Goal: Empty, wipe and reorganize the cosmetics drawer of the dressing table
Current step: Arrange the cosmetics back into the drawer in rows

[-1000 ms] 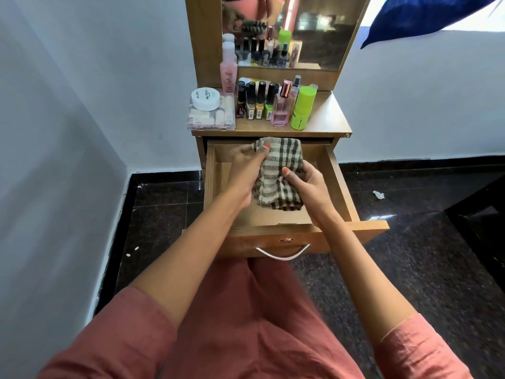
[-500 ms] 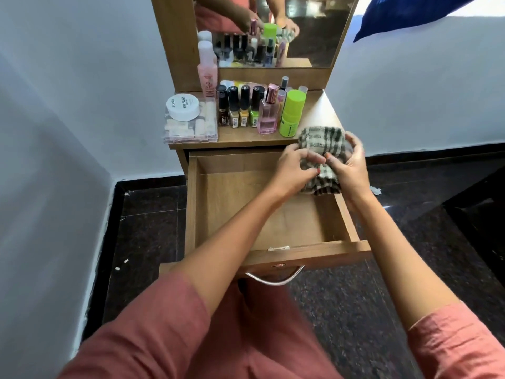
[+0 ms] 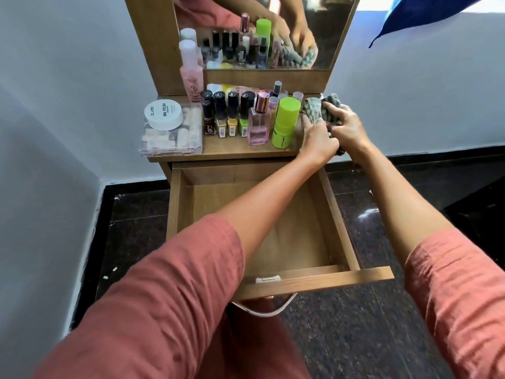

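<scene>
Checked cloth lies bunched on the dressing-table top, just right of the lime-green bottle. Left hand grips the cloth's near edge, fingers curled into it, close beside that bottle; right hand, farther right of the bottle, clutches the cloth's other side, fingers bent over the folds. Drawer stands pulled out below and in front of the bottle, wooden floor showing; pink perfume bottle and nail polish row stand to the bottle's left.
</scene>
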Tool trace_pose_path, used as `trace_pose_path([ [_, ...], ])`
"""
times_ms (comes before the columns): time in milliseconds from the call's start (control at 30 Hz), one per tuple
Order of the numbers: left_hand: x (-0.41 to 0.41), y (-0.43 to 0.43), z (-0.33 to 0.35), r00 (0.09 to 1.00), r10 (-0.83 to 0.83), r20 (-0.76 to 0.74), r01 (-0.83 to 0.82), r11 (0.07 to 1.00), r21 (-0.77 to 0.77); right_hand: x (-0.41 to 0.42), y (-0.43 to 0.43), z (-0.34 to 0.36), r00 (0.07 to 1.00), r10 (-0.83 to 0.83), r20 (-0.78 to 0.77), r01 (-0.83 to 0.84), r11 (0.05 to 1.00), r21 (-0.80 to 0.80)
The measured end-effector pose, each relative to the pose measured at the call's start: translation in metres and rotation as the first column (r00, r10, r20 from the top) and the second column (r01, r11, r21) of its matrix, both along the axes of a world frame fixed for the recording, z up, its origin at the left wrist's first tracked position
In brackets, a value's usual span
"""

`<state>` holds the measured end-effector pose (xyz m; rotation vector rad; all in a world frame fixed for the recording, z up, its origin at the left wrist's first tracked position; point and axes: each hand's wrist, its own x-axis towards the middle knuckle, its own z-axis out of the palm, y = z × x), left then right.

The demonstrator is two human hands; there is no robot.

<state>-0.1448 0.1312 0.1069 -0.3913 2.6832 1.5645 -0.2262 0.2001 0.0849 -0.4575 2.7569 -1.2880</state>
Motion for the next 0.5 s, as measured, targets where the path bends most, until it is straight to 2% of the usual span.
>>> trace_pose_path([
  [167, -0.018, 0.0, 0.003, 0.997, 0.07, -0.017, -0.071, 0.995, -0.071, -0.021, -0.007, 0.002, 1.0, -0.016, 0.02, 0.016, 1.0, 0.004],
  [267, -0.019, 0.001, 0.002, 0.995, 0.1, 0.008, -0.098, 0.987, -0.129, -0.027, -0.014, 0.003, 1.0, 0.005, -0.014, -0.003, 0.996, 0.092],
  [367, -0.016, 0.002, -0.004, 0.998, 0.068, 0.011, -0.065, 0.985, -0.162, -0.028, -0.018, -0.002, 0.999, 0.025, -0.031, -0.02, 0.984, 0.179],
  [500, -0.009, 0.001, -0.008, 1.0, 0.01, -0.02, -0.013, 0.99, -0.139, -0.025, -0.017, -0.003, 0.998, -0.047, -0.032, 0.053, 0.969, 0.241],
])
